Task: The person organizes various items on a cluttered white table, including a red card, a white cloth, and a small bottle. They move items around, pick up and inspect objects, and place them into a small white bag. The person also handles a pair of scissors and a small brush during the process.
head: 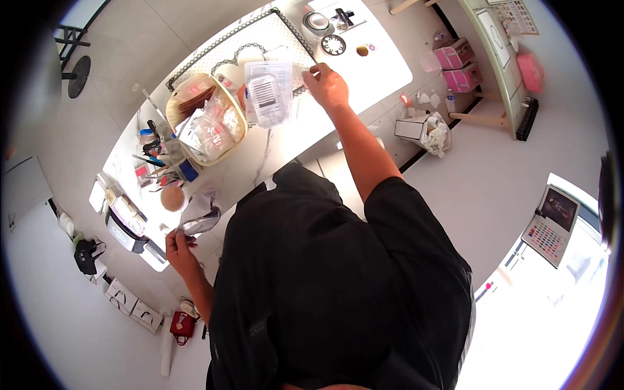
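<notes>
My left hand pinches the edge of a translucent plastic pouch with a dark strip, at the near left of the marble-patterned table. A round fluffy brush head lies just beyond the pouch. My right hand is over the table, fingers curled, at the corner of a dotted mat with black lace trim. Whether it grips anything is unclear. To its left lie stacked clear plastic boxes. Farther left stands a cream basket filled with plastic packets and a brown bristle bundle.
Pens and small tools crowd a clear organizer at the left. Rolls of tape and a round black-and-white wheel sit at the far end. A full waste bin and pink cases stand on the right.
</notes>
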The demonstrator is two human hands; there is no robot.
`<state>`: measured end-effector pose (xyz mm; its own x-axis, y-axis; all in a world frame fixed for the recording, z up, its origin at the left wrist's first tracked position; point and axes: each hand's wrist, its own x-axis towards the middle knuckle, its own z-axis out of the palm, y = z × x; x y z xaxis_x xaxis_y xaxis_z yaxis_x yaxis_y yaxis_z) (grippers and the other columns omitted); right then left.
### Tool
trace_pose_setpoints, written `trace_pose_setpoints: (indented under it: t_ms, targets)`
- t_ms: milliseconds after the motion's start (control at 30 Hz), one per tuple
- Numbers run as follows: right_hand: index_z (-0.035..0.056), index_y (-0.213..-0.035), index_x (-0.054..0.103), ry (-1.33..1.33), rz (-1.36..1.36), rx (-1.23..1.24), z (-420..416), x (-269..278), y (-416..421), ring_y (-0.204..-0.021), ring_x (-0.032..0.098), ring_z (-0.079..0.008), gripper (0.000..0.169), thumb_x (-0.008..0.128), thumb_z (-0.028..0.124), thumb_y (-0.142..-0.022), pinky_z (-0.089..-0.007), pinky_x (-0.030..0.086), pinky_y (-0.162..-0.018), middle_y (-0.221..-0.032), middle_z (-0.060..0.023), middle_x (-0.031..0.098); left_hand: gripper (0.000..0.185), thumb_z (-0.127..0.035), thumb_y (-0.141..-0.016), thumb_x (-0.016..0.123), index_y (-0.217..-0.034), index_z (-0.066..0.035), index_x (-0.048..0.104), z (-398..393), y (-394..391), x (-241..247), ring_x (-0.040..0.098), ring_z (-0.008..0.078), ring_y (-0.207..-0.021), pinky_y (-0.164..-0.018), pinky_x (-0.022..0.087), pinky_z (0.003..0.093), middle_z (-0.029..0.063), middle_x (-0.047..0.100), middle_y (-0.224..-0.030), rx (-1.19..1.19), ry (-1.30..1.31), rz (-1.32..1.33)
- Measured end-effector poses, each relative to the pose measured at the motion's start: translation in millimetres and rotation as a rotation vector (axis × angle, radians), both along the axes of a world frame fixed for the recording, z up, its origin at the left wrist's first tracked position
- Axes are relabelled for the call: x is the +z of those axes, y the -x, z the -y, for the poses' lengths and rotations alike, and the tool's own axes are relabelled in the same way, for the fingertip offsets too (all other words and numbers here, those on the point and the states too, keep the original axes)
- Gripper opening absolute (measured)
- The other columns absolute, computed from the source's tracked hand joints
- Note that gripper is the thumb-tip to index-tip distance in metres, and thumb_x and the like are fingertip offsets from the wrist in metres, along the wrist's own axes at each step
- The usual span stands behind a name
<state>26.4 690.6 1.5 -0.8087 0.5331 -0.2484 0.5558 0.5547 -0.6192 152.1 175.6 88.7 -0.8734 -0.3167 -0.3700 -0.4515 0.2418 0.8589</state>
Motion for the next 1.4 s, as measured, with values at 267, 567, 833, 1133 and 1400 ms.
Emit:
trace_pose_setpoints:
  t_ms: [267, 567, 833, 1133, 1400]
  targets:
    - [0.0038, -0.088, 0.067, 1.019, -0.280, -0.356, 31.3, 17.0, -50.8, -0.058, 0.057, -0.0123, 0.028, 0.070, 0.028, -0.100, -0.0289, 0.048, -0.054, -0.076, -0.0047, 0.065, 0.017, -0.018, -0.106, 0.063, -0.102, -0.001, 0.067, -0.3, 8.1, 2.2, 0.064, 0.0107, -0.069, -0.060, 0.049, 0.0233, 0.0033, 0.065, -0.081, -0.021, -0.036, -0.016]
    - [0.0004, -0.108, 0.071, 1.083, -0.215, 0.039, 113.9, 74.1, -61.2, -0.070, 0.058, -0.0080, 0.028, 0.065, 0.027, -0.104, -0.0246, 0.049, -0.063, -0.087, -0.0037, 0.069, 0.013, -0.014, -0.104, 0.066, -0.098, -0.002, 0.065, -20.7, 15.1, 22.1, 0.053, 0.0066, -0.068, -0.062, 0.044, 0.0224, -0.0005, 0.060, -0.078, -0.184, 0.006, -0.071]
    - [0.0008, -0.119, 0.067, 0.957, -0.199, 0.570, 172.4, 138.7, -66.4, -0.086, 0.068, -0.0071, 0.022, 0.070, 0.014, -0.102, -0.0251, 0.055, -0.077, -0.095, -0.0029, 0.074, 0.010, -0.009, -0.099, 0.069, -0.097, 0.000, 0.066, -57.2, 15.4, 25.7, 0.055, 0.0073, -0.073, -0.068, 0.047, 0.0251, 0.0001, 0.062, -0.080, -0.359, 0.054, -0.111]
    - [0.0021, -0.118, 0.067, 0.875, -0.298, 0.511, 168.7, 130.6, -75.7, -0.082, 0.068, -0.0059, 0.019, 0.070, 0.011, -0.102, -0.0255, 0.056, -0.076, -0.092, -0.0029, 0.077, 0.012, -0.012, -0.098, 0.072, -0.096, -0.001, 0.068, -114.4, 34.0, 45.3, 0.056, 0.0070, -0.070, -0.066, 0.048, 0.0266, 0.0016, 0.065, -0.077, -0.505, -0.045, -0.117]
    - [0.0027, -0.119, 0.068, 0.965, -0.480, 0.359, 160.6, 120.0, -85.0, -0.082, 0.065, -0.0053, 0.019, 0.070, 0.013, -0.102, -0.0250, 0.055, -0.078, -0.090, -0.0013, 0.075, 0.014, -0.014, -0.101, 0.070, -0.096, -0.001, 0.068, -131.9, 44.2, 51.3, 0.052, 0.0041, -0.073, -0.069, 0.044, 0.0227, -0.0041, 0.061, -0.079, -0.776, -0.015, -0.125]
